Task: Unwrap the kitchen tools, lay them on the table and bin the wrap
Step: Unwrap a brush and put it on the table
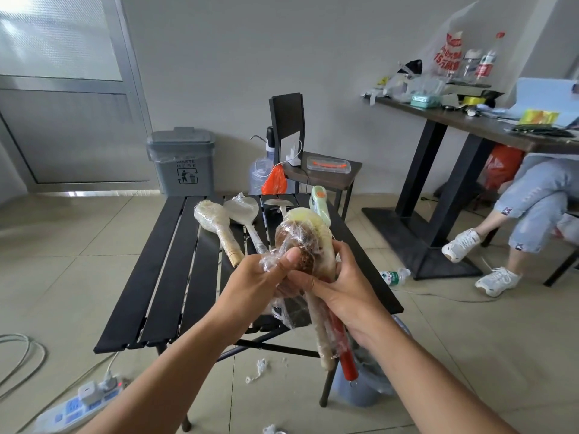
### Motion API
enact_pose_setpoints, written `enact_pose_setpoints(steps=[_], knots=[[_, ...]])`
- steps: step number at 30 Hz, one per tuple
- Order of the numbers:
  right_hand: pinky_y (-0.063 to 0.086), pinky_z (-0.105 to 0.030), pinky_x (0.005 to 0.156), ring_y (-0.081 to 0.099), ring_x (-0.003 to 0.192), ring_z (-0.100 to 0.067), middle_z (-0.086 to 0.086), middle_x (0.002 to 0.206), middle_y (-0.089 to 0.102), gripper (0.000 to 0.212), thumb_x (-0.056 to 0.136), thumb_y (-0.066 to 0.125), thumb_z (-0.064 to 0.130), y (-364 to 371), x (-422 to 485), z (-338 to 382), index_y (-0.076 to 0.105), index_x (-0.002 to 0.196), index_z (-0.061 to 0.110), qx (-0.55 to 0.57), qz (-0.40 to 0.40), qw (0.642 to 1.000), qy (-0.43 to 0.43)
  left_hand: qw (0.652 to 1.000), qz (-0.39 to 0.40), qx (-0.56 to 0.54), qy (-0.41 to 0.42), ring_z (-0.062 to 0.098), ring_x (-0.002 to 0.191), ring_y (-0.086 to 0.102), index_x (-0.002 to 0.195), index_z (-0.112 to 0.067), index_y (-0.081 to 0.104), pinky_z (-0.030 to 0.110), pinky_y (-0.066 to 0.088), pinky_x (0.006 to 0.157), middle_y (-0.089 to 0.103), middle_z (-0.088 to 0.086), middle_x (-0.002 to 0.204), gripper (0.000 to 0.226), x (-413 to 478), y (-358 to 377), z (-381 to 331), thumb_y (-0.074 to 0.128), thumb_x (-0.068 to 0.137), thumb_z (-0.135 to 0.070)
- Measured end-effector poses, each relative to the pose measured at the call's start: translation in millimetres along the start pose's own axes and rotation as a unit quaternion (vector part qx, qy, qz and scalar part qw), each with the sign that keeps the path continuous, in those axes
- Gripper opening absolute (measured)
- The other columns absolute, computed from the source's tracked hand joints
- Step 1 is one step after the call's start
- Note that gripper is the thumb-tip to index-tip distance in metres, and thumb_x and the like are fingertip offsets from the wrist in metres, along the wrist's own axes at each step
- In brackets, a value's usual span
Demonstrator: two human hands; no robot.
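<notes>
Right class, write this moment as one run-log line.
step: unwrapping | left hand: pinches wrap | right hand: grips tool bundle | table: wrapped wooden spoon, wrapped white spoon

Left hand (pixel 257 277) and right hand (pixel 344 289) (thumbs uppermost) grip the wrapped bundle (pixel 300 233).

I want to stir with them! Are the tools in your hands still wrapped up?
Still wrapped. Shiny wrap covers the tools, and the left hand pinches a loose bit.
</notes>
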State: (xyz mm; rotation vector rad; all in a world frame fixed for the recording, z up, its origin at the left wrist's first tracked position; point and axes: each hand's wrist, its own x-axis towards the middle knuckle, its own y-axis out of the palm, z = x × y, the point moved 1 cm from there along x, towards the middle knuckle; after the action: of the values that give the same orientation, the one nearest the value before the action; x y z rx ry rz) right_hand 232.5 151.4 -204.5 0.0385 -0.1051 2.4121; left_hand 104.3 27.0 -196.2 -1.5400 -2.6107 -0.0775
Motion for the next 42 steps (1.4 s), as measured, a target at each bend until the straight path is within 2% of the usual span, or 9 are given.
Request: enact_pose_setpoints(steps=[4,9,15,18,24,28,33,38,42], knots=[[0.063,-0.051,0.093,0.081,0.096,-0.017,0.011,0.106,0.08,0.074,0.06,0.095,0.072,-2,2,1,0.059,0.121,0.051,0.008,-0.025,1.0,-0.012,0.998,-0.055,-0.018,0.0,0.033,0.07,0.08,0.081,-0.01,0.078,0.034,0.061,0.048,0.079,0.018,0.083,0.043,0,1,-9,0.07,0.095,-0.05],[0.066,-0.051,0.081,0.081,0.089,-0.022,0.004,0.106,0.079,0.076,0.059,0.087,0.082,0,2,-3,0.053,0.12,0.054,-0.011,-0.085,0.996,-0.019,0.993,-0.12,0.003,0.019,0.033,0.062,0.079,0.08,-0.008,0.075,0.025,0.045,0.031,0.079,0.014,0.073,0.052,2,3,-10,0.064,0.1,-0.054],[0.06,-0.036,0.058,0.076,0.067,-0.021,-0.01,0.086,0.077,0.053,0.081,0.07,0.062,-14,16,5,0.062,0.116,0.023,0.108,-0.193,0.974,0.045,0.977,-0.209,0.004,0.039,0.046,0.053,0.068,0.066,-0.015,0.078,0.023,0.04,0.036,0.074,0.021,0.064,0.066,4,-6,-6,0.052,0.106,-0.061],[0.055,-0.03,0.047,0.07,0.054,-0.017,-0.011,0.078,0.075,0.039,0.1,0.063,0.044,-12,16,5,0.065,0.124,0.013,0.208,-0.151,0.964,0.072,0.974,-0.22,0.013,0.056,0.033,0.042,0.061,0.061,-0.017,0.075,0.023,0.038,0.034,0.07,0.021,0.059,0.067,4,-6,-4,0.052,0.106,-0.06],[0.056,-0.027,0.055,0.071,0.061,-0.007,-0.007,0.096,0.076,0.085,0.06,0.091,0.069,-8,10,5,0.059,0.125,0.024,0.139,-0.117,0.979,0.092,0.971,-0.204,0.081,0.092,0.025,0.033,0.056,0.066,-0.017,0.057,0.024,0.04,0.036,0.066,0.012,0.054,0.063,0,-1,-7,0.045,0.109,-0.062],[0.057,-0.021,0.061,0.072,0.068,-0.003,-0.002,0.105,0.076,0.073,0.065,0.099,0.048,-6,9,3,0.059,0.121,0.026,0.109,-0.133,0.985,0.006,0.963,-0.213,0.125,0.102,0.018,0.033,0.051,0.074,-0.023,0.05,0.027,0.043,0.036,0.057,0.005,0.049,0.053,-2,1,-7,0.047,0.106,-0.064],[0.062,-0.045,0.092,0.072,0.099,-0.018,0.006,0.118,0.071,0.079,0.067,0.098,0.054,-24,13,9,0.054,0.13,0.035,-0.013,-0.151,0.988,-0.007,0.936,-0.231,0.244,0.1,0.01,0.036,0.044,0.07,-0.031,0.051,0.028,0.035,0.038,0.052,-0.005,0.046,0.044,5,-18,-7,0.051,0.108,-0.053],[0.063,-0.03,0.068,0.075,0.081,-0.009,0.004,0.113,0.074,0.075,0.062,0.1,0.054,-39,11,19,0.058,0.122,0.036,-0.033,-0.136,0.99,-0.028,0.929,-0.217,0.291,0.071,0.015,0.04,0.045,0.075,-0.016,0.06,0.032,0.037,0.042,0.061,0.005,0.054,0.052,8,-41,-9,0.054,0.105,-0.058],[0.063,-0.047,0.087,0.074,0.097,-0.024,-0.001,0.117,0.077,0.08,0.059,0.101,0.053,-43,12,18,0.061,0.125,0.033,-0.008,-0.126,0.992,-0.011,0.933,-0.219,0.276,0.073,0.016,0.035,0.04,0.072,-0.013,0.052,0.028,0.032,0.039,0.047,-0.004,0.044,0.053,5,-52,-16,0.057,0.106,-0.054]])
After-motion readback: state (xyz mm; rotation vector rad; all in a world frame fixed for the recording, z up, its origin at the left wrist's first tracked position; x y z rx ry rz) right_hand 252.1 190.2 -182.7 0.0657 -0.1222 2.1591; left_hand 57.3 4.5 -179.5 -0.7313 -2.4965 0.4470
